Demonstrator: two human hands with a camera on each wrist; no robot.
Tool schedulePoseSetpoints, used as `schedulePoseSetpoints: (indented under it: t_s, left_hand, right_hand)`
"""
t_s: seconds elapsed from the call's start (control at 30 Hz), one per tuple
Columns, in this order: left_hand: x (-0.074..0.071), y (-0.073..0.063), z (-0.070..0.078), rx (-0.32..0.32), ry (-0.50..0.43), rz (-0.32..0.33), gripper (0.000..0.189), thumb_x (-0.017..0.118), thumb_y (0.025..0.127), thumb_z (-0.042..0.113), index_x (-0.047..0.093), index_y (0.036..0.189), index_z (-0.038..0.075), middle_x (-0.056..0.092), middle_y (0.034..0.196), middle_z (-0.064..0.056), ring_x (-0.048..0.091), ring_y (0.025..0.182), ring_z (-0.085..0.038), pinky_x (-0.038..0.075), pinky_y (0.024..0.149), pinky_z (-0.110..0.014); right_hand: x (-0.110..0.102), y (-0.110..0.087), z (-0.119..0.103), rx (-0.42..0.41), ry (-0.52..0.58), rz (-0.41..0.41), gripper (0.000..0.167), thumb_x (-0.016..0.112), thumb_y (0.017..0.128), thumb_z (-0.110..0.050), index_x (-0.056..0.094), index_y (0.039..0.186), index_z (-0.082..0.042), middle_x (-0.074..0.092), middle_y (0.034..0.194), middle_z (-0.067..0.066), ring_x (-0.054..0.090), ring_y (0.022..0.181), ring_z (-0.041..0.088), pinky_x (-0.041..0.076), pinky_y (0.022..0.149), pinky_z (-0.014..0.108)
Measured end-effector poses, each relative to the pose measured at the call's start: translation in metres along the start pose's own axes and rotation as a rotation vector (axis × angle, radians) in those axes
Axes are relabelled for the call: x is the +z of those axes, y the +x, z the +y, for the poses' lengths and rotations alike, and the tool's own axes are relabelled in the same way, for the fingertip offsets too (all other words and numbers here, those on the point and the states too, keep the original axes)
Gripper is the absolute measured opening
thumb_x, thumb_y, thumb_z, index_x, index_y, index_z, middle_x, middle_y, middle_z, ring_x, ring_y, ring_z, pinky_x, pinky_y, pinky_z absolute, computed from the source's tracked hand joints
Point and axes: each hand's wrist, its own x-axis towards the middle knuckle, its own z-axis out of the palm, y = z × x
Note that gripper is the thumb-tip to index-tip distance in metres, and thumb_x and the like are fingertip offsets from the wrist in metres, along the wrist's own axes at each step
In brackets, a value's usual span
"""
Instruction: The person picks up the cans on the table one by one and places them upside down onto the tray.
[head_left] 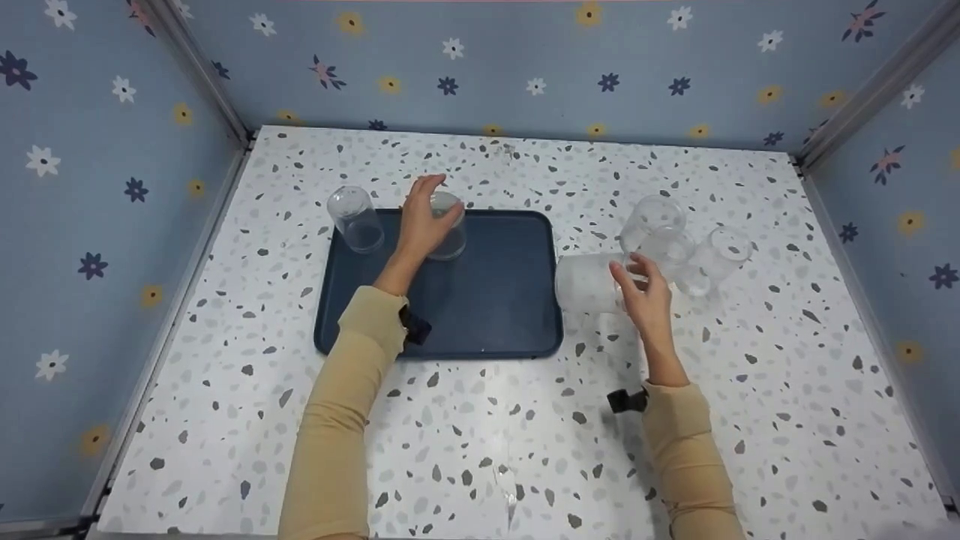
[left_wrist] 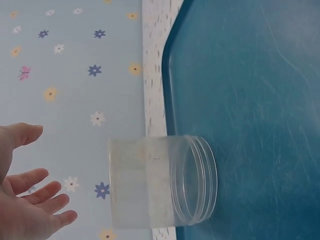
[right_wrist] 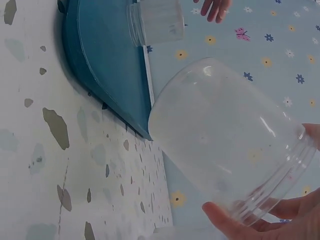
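Note:
My right hand (head_left: 651,304) grips a clear plastic jar (head_left: 587,283) by its threaded rim, thumb on one side and fingers on the other. The right wrist view shows this jar (right_wrist: 220,130) tilted in the air. Over the back of a dark blue tray (head_left: 491,300), my left hand (head_left: 421,221) has its fingers spread and holds nothing. Just beside it a second clear jar (head_left: 450,244) stands on the tray. Seen from the left wrist, a jar (left_wrist: 145,182) rests threaded end down, apart from the fingers. Another clear jar (head_left: 356,221) stands at the tray's back left corner.
Several more clear jars (head_left: 716,259) stand close together right of the tray, beyond my right hand. The speckled white table (head_left: 465,450) is bounded by blue flowered panels (head_left: 525,67) at the back and both sides.

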Motion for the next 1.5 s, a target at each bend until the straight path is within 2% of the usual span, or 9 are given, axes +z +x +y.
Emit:
schedulePoseSetpoints:
  t_s: [0.2, 0.43, 0.57, 0.63, 0.73, 0.83, 0.93, 1.13, 1.5]
  left_hand:
    - [0.008, -0.009, 0.009, 0.048, -0.076, 0.04, 0.046, 0.064, 0.081, 0.012, 0.05, 0.122, -0.004, 0.046, 0.124, -0.018, 0.04, 0.115, -0.026, 0.032, 0.094, -0.035]
    - [0.016, -0.019, 0.014, 0.089, -0.196, 0.028, 0.044, 0.062, 0.083, 0.014, 0.05, 0.121, -0.003, 0.047, 0.123, -0.018, 0.041, 0.114, -0.025, 0.034, 0.093, -0.042]
    - [0.019, -0.026, 0.019, 0.045, -0.289, 0.024, 0.043, 0.061, 0.084, 0.014, 0.05, 0.122, -0.004, 0.047, 0.122, -0.017, 0.043, 0.114, -0.024, 0.034, 0.093, -0.043]
    - [0.021, -0.028, 0.021, 0.021, -0.337, 0.014, 0.042, 0.06, 0.085, 0.012, 0.049, 0.122, -0.005, 0.046, 0.123, -0.017, 0.042, 0.115, -0.025, 0.035, 0.093, -0.042]
    - [0.02, -0.035, 0.031, 0.003, -0.412, -0.009, 0.041, 0.057, 0.086, 0.008, 0.047, 0.122, -0.008, 0.045, 0.124, -0.02, 0.041, 0.117, -0.027, 0.035, 0.093, -0.04]
    - [0.019, -0.042, 0.043, -0.004, -0.46, -0.032, 0.04, 0.055, 0.086, 0.004, 0.045, 0.122, -0.012, 0.043, 0.125, -0.024, 0.04, 0.118, -0.031, 0.037, 0.091, -0.039]
    - [0.019, -0.048, 0.051, -0.015, -0.468, -0.045, 0.04, 0.056, 0.086, 0.003, 0.045, 0.121, -0.013, 0.042, 0.126, -0.026, 0.04, 0.117, -0.033, 0.038, 0.089, -0.04]
    - [0.026, -0.054, 0.053, -0.037, -0.472, -0.082, 0.041, 0.057, 0.085, 0.004, 0.046, 0.122, -0.01, 0.043, 0.125, -0.025, 0.041, 0.116, -0.031, 0.039, 0.089, -0.042]
    - [0.042, -0.065, 0.05, -0.041, -0.487, -0.133, 0.045, 0.059, 0.084, 0.005, 0.045, 0.124, -0.01, 0.042, 0.126, -0.025, 0.039, 0.116, -0.034, 0.039, 0.088, -0.044]
  right_hand:
    - [0.008, -0.001, -0.005, 0.043, 0.07, -0.018, 0.056, 0.057, 0.084, -0.038, 0.045, 0.127, -0.005, 0.05, 0.117, 0.016, 0.051, 0.097, 0.03, 0.041, 0.08, 0.038]
    - [0.017, 0.001, -0.008, 0.066, 0.186, -0.068, 0.053, 0.053, 0.088, -0.031, 0.041, 0.129, 0.001, 0.046, 0.122, 0.02, 0.049, 0.104, 0.032, 0.042, 0.083, 0.035]
    - [0.023, 0.004, -0.005, 0.083, 0.305, -0.1, 0.059, 0.052, 0.088, -0.036, 0.038, 0.13, 0.003, 0.042, 0.125, 0.022, 0.048, 0.107, 0.036, 0.049, 0.074, 0.035]
    - [0.028, 0.011, 0.009, 0.084, 0.398, -0.108, 0.058, 0.053, 0.087, -0.038, 0.041, 0.129, 0.0, 0.044, 0.124, 0.021, 0.051, 0.103, 0.034, 0.051, 0.067, 0.035]
    - [0.035, 0.019, 0.023, 0.09, 0.498, -0.118, 0.054, 0.056, 0.085, -0.039, 0.045, 0.125, -0.003, 0.046, 0.122, 0.019, 0.055, 0.097, 0.031, 0.052, 0.064, 0.037]
    - [0.037, 0.017, 0.018, 0.093, 0.544, -0.141, 0.055, 0.056, 0.085, -0.041, 0.046, 0.123, -0.002, 0.046, 0.12, 0.017, 0.056, 0.094, 0.028, 0.051, 0.065, 0.037]
    - [0.038, 0.011, 0.005, 0.107, 0.57, -0.157, 0.054, 0.055, 0.085, -0.039, 0.046, 0.121, 0.0, 0.046, 0.113, 0.015, 0.057, 0.09, 0.025, 0.052, 0.064, 0.035]
    - [0.04, 0.007, -0.011, 0.221, 0.616, -0.156, 0.042, 0.048, 0.09, -0.031, 0.046, 0.12, -0.001, 0.048, 0.098, 0.007, 0.058, 0.081, 0.018, 0.052, 0.062, 0.034]
    - [0.048, 0.008, -0.015, 0.282, 0.636, -0.196, 0.044, 0.046, 0.091, -0.03, 0.044, 0.125, -0.001, 0.05, 0.106, 0.011, 0.058, 0.083, 0.02, 0.051, 0.067, 0.036]
